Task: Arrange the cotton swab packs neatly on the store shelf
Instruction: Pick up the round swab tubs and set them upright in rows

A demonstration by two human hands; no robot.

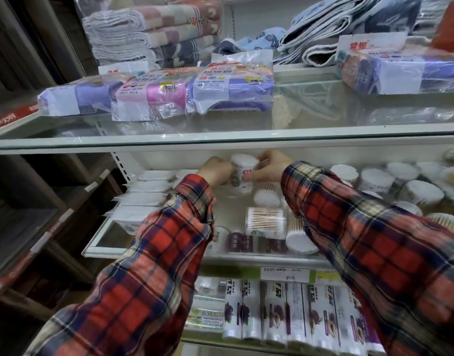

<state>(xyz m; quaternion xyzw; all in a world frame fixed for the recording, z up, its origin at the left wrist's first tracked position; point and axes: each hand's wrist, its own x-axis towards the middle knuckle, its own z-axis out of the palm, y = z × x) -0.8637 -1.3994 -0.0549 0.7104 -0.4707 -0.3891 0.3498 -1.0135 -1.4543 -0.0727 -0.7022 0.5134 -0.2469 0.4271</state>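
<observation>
A clear round tub of cotton swabs stands upright at the back of the middle glass shelf. My left hand grips its left side and my right hand grips its right side, thumb on the label. In front of it, another swab tub lies on its side with wooden sticks showing, and a white-topped tub stands behind that. Several more round swab tubs stand in rows to the right. My plaid sleeves hide part of the shelf.
Flat white packs are stacked at the shelf's left. The glass shelf above overhangs my hands and carries bagged cloths and folded towels. Wrap rolls fill the shelf below. Dark racking stands on the left.
</observation>
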